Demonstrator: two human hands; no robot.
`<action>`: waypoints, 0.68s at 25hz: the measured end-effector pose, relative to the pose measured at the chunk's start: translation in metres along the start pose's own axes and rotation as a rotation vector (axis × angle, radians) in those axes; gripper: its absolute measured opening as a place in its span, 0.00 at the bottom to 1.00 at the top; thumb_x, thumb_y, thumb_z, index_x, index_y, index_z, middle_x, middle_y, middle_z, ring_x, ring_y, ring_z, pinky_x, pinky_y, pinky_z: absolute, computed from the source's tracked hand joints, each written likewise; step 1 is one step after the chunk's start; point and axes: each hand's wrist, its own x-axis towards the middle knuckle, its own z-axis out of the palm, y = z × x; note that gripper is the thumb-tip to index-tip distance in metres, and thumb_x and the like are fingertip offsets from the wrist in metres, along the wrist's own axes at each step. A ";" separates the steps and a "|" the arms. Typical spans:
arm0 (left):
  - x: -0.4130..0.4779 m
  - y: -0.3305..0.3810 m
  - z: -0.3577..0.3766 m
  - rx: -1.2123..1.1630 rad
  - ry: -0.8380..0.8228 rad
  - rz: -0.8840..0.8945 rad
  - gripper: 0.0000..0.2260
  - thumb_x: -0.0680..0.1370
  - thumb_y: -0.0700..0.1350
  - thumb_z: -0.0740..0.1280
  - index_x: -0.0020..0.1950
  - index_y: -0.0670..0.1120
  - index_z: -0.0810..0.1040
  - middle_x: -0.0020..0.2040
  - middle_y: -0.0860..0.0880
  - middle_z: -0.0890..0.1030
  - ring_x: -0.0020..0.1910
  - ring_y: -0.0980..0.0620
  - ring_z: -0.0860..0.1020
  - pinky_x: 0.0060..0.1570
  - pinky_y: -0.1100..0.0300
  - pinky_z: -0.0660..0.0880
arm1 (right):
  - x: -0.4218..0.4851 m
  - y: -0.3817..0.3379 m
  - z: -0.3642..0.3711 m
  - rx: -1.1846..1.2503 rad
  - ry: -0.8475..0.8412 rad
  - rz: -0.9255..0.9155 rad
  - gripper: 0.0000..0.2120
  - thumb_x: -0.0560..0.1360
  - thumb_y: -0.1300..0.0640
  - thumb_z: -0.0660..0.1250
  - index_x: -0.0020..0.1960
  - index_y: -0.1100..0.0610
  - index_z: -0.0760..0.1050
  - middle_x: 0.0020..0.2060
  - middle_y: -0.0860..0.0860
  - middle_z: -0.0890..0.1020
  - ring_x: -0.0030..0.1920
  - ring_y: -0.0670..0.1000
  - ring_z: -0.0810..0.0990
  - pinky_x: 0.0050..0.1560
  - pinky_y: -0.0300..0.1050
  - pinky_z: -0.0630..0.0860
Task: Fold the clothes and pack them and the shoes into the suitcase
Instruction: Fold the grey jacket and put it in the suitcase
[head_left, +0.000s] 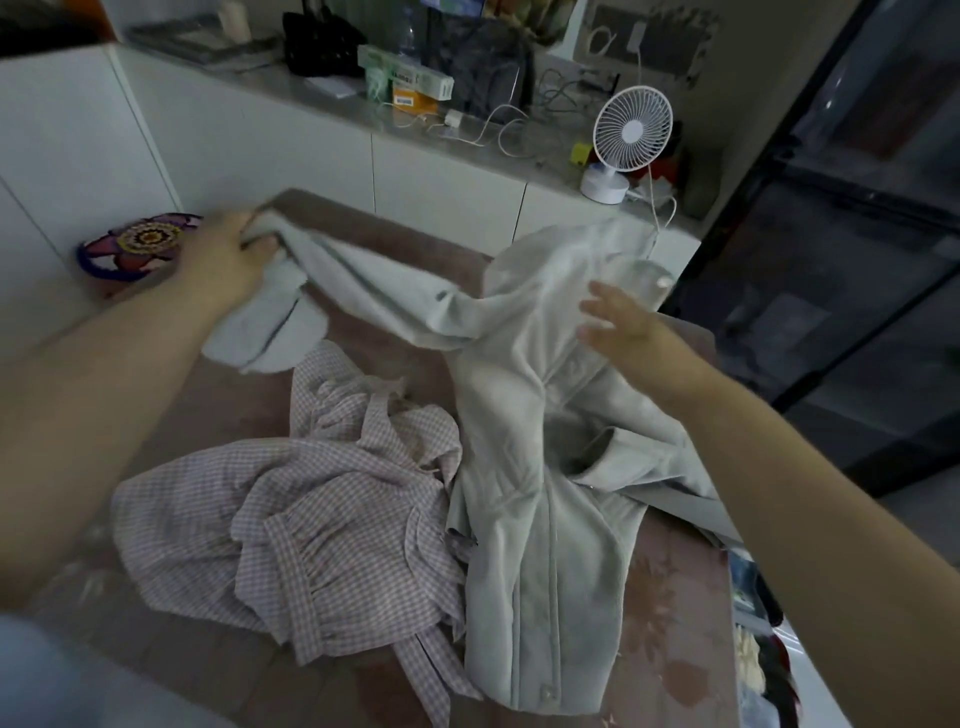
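On the tabletop (208, 410) lies a rumpled pale shirt (535, 467); the left hand (228, 254) grips its sleeve (363, 280), the right hand (618, 322) over it, fingers (597, 307) splayed open

I see a white fan (631, 130) on the counter (322, 104), back right, with its cord hanging over the edge. Left of it are loose white cables (493, 130), a charger (453, 118), an orange box (413, 101) touching a green-white box (410, 75), and a black bag (319, 44). Patterned round thing (140, 244) far left. Pink cloth (395, 249) covers the table.
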 end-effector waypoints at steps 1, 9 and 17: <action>-0.009 -0.020 0.014 0.093 -0.049 -0.129 0.15 0.79 0.45 0.60 0.65 0.43 0.69 0.62 0.35 0.72 0.61 0.37 0.70 0.60 0.50 0.67 | -0.005 0.013 0.000 -0.154 -0.028 0.015 0.26 0.77 0.57 0.65 0.73 0.51 0.60 0.65 0.46 0.69 0.62 0.46 0.70 0.58 0.38 0.64; -0.158 0.041 0.121 -0.128 -0.724 0.117 0.12 0.77 0.46 0.65 0.59 0.43 0.76 0.57 0.46 0.78 0.55 0.48 0.77 0.55 0.56 0.72 | -0.084 0.145 -0.008 -0.739 -0.236 0.360 0.28 0.75 0.34 0.52 0.64 0.52 0.73 0.58 0.50 0.78 0.61 0.52 0.74 0.63 0.46 0.66; -0.217 0.074 0.175 0.102 -0.592 -0.054 0.31 0.74 0.49 0.68 0.72 0.43 0.58 0.69 0.42 0.66 0.67 0.44 0.67 0.66 0.54 0.64 | -0.114 0.188 0.012 -1.046 -0.323 0.217 0.36 0.64 0.30 0.64 0.69 0.43 0.66 0.63 0.49 0.72 0.64 0.55 0.71 0.69 0.48 0.59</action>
